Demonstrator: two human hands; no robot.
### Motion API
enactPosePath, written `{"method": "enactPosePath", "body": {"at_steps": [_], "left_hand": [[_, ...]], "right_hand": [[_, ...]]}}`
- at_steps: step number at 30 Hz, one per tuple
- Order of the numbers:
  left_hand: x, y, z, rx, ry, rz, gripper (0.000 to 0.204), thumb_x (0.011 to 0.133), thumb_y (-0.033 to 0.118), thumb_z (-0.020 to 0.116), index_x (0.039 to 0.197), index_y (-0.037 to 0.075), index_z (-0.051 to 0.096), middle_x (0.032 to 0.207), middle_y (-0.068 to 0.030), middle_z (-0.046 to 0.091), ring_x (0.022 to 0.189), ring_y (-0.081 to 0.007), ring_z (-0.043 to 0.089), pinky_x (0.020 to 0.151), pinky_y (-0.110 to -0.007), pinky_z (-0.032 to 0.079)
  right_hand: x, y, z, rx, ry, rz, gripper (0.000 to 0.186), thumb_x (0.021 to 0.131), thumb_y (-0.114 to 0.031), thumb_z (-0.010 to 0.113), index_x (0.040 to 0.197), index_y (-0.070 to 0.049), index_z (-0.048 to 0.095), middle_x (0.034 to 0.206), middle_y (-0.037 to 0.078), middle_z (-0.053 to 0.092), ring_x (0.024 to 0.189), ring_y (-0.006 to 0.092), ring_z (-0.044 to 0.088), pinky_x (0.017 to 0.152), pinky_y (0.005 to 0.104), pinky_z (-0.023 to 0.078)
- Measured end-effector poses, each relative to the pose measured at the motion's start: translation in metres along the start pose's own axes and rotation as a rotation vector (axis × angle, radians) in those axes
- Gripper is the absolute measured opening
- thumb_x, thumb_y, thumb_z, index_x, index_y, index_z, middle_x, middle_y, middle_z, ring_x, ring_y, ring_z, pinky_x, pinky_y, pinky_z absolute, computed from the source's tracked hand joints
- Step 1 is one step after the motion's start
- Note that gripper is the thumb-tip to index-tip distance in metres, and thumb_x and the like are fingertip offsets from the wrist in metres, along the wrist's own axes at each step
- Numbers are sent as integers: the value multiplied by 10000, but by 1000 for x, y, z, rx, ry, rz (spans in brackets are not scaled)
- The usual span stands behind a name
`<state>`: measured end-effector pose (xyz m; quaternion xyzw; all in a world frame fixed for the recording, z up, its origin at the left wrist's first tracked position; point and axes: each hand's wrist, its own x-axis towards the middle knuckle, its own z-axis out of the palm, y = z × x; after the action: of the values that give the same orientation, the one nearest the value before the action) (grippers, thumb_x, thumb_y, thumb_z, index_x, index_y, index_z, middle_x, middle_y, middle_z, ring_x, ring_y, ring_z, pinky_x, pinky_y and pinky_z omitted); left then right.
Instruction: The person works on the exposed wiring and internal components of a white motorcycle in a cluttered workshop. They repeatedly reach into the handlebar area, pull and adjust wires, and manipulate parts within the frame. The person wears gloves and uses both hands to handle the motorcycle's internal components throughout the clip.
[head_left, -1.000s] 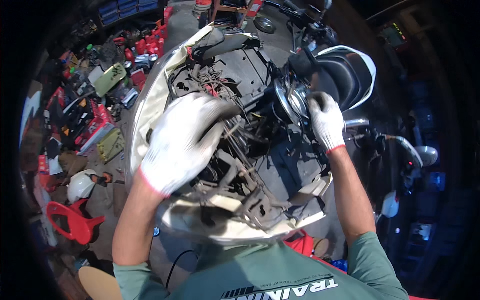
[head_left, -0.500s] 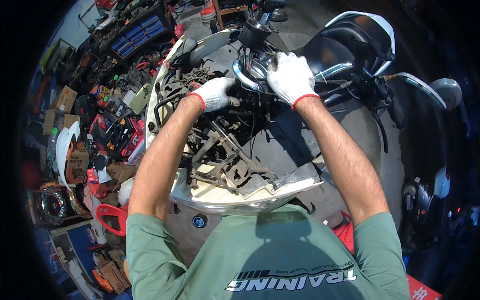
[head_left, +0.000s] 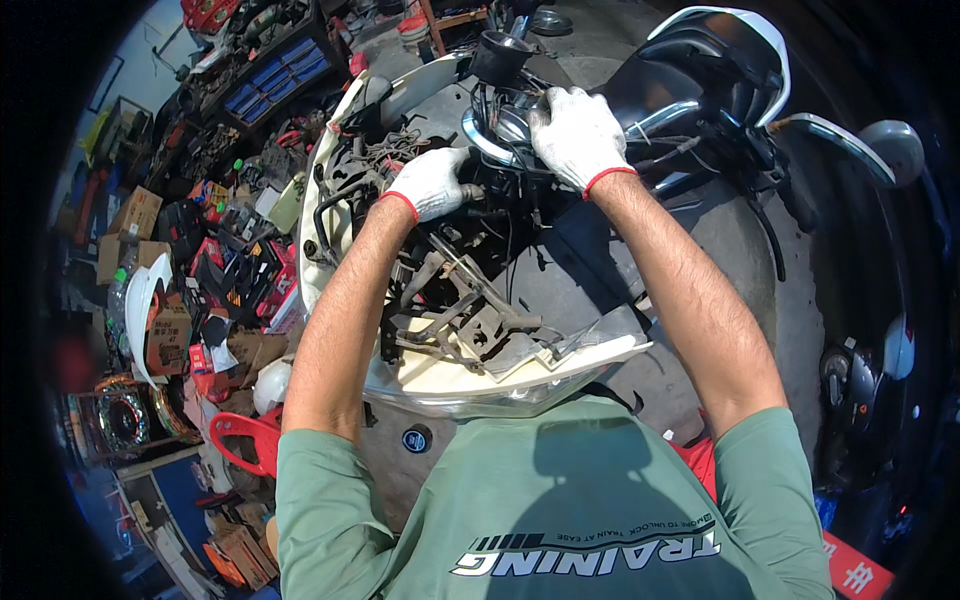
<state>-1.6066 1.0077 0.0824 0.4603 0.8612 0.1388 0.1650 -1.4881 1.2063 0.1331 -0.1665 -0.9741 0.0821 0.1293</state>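
Both my hands wear white gloves with red cuffs and reach into the stripped front of a scooter. My left hand (head_left: 430, 184) is curled among dark wires and the metal frame (head_left: 465, 290); its fingertips are hidden, so what it grips does not show. Further right, my right hand (head_left: 580, 140) bends its fingers over the edge of a rounded part with a shiny chrome rim (head_left: 480, 137). Its fingertips are out of sight too. Cream body panels (head_left: 470, 378) curve round the frame, and a black cup-shaped part (head_left: 502, 58) stands just beyond the chrome rim.
The black scooter seat (head_left: 690, 80) lies to the right, with a mirror (head_left: 890, 153) on a stalk beyond it. Boxes (head_left: 168, 338) and loose parts crowd the left side. A red plastic piece (head_left: 240, 440) and a round blue-black lid (head_left: 416, 438) are near me.
The view has shifted a little. My right hand has moved slightly up along the chrome-rimmed part, while the left stays at about the same spot among the wires.
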Motion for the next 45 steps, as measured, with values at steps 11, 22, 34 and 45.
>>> {"method": "enactPosePath", "body": {"at_steps": [11,22,34,45], "left_hand": [[1,22,8,-89,107,39,695,784,460,813,1287,22,617,1221,-243,681,1143,-392,651,999,-446,512],[13,4,22,-26,86,45,587,790,378,760,1231,10,639,1151,-243,704,1093,-391,671,968,-437,528],[15,18,7,-206,-36,-46,505,864,231,702,1323,45,600,1260,-164,682,1167,-278,640,1030,-372,473],[13,9,10,-415,-37,14,492,876,326,727,1260,26,661,1223,-186,706,1149,-301,666,1016,-380,497]], "right_hand": [[-69,28,-28,749,259,53,236,944,-85,579,1133,6,688,1031,137,709,974,206,680,912,323,520],[-112,19,-43,1122,-49,83,237,937,-23,541,1115,17,692,1002,106,718,908,136,693,824,291,553],[-79,-6,45,705,-753,81,442,917,-288,641,1181,66,668,1021,220,730,929,296,703,824,374,546],[-76,-13,51,768,-945,-195,304,949,-263,600,1065,-12,725,908,139,730,861,218,671,833,366,515]]}}
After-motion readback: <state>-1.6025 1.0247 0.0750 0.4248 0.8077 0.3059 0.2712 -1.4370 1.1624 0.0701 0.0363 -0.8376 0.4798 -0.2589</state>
